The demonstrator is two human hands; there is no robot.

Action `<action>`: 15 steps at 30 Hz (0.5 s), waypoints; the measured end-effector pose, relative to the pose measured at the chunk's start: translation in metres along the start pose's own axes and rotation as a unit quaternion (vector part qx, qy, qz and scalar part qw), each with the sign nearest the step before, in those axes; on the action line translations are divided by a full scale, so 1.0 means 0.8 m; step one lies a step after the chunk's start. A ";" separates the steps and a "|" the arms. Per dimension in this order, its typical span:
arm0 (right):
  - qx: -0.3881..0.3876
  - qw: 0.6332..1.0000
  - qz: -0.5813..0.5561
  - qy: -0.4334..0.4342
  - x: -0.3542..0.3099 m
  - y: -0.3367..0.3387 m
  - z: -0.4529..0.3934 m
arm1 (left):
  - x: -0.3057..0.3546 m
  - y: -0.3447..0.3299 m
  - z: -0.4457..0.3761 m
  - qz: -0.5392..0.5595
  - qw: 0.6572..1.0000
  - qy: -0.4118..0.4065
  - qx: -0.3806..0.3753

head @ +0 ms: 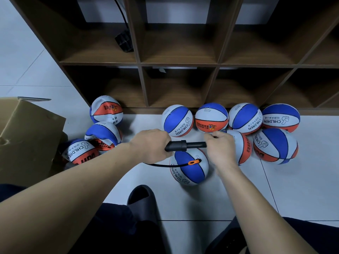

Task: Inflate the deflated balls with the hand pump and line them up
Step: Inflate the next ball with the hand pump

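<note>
A black hand pump (184,146) lies level between my hands above the floor. My left hand (150,143) grips its left end and my right hand (219,143) grips its right end. A thin black hose with an orange fitting (193,162) runs into a blue, white and orange ball (189,167) on the tiles under the pump. Several round balls (211,117) stand in front of the shelf, two more at the right (275,145). Three crumpled, flat balls (104,134) lie at the left.
A brown wooden cubby shelf (143,83) fills the back; a black object (124,42) sits in an upper cubby. A cardboard box (23,136) stands at the left. My black slipper (143,200) and dark trouser legs are at the bottom, on white tiles.
</note>
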State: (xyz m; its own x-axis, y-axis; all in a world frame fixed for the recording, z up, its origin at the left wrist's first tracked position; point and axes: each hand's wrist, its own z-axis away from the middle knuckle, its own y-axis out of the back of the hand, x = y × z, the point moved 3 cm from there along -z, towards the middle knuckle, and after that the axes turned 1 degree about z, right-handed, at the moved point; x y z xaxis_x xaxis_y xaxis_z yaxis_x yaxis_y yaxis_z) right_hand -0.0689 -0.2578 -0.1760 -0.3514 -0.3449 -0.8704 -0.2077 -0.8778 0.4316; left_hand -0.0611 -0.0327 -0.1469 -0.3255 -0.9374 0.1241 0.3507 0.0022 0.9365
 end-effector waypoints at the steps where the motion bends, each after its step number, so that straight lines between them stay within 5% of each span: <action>1: 0.015 1.000 -0.009 -0.005 0.003 0.013 -0.009 | -0.006 0.002 0.000 -0.003 1.000 0.004 0.000; 15: 0.053 0.997 -0.003 0.050 -0.005 -0.019 0.025 | 0.002 -0.008 0.000 -0.015 1.000 0.001 0.027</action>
State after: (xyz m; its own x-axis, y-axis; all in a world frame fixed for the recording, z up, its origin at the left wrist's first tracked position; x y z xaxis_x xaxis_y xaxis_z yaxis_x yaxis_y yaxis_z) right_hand -0.0824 -0.2363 -0.1742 -0.2586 -0.3753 -0.8901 -0.3066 -0.8419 0.4441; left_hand -0.0636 -0.0339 -0.1528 -0.3336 -0.9379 0.0953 0.2921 -0.0067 0.9564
